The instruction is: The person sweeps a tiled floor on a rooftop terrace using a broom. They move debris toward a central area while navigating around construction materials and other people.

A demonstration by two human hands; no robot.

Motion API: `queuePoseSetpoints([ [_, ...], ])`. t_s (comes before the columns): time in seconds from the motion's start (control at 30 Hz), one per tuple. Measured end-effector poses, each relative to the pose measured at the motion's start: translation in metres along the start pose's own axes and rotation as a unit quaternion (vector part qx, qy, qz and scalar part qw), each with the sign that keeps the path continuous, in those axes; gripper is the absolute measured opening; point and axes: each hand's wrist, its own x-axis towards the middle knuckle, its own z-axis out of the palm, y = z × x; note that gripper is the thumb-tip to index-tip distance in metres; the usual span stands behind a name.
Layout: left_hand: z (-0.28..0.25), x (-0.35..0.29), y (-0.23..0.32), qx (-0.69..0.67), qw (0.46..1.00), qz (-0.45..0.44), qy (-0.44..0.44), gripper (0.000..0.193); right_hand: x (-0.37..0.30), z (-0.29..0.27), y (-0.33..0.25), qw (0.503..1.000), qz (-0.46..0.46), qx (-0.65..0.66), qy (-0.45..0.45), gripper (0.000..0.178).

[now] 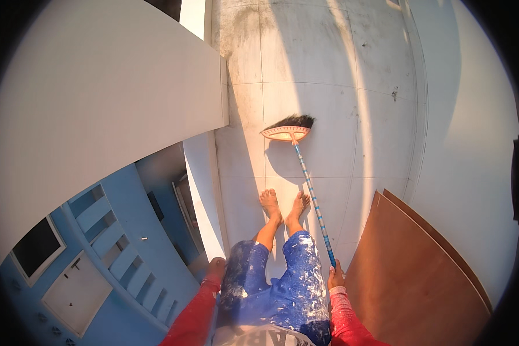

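My right hand (336, 275) is closed around the top of a long broom handle striped blue and silver. The broom (286, 133) slants away to the far left. Its orange-pink head and dark bristles are on the pale tiled floor (323, 104), ahead of my bare feet (282, 206). My left hand (215, 269) hangs beside my left thigh, close to the foot of the white wall edge. Its fingers are too dark and turned away to make out. Both sleeves are red, and white splashes mark my blue trousers (297, 277).
Large reddish-brown boards (409, 277) lean against the white wall (473, 132) on the right, beside my right arm. A pale parapet (115, 86) runs along the left. Below and beyond it stands a blue building (132, 213). Sunlight and shadow stripe the floor ahead, which has dark stains.
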Motion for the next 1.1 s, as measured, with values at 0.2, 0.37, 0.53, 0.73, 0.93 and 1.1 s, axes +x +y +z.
queuePoseSetpoints([
  [0.2,-0.027,-0.006,0.081,0.075,0.990,0.114,0.044,0.023,0.070,-0.096,-0.113,0.999,0.003,0.011,-0.044,0.043],
  [0.37,-0.049,0.002,0.219,-0.052,0.992,0.116,-0.010,0.027,0.203,-0.238,-0.287,0.975,-0.201,0.069,0.072,0.030],
  [0.53,-0.053,-0.024,0.296,0.076,0.986,0.149,-0.020,0.032,0.123,-0.191,-0.157,0.970,-0.147,0.176,0.075,0.029],
  [0.73,-0.063,-0.058,0.317,0.212,0.970,0.115,-0.019,0.027,-0.029,-0.122,0.073,0.987,0.022,0.156,-0.008,0.039],
  [0.93,-0.042,-0.062,0.409,0.333,0.908,0.253,-0.034,0.029,0.048,-0.225,-0.060,0.943,-0.048,0.327,0.022,0.033],
  [1.1,-0.031,-0.054,0.528,0.213,0.935,0.264,-0.099,0.033,-0.005,-0.356,-0.093,0.889,0.035,0.454,-0.038,0.042],
])
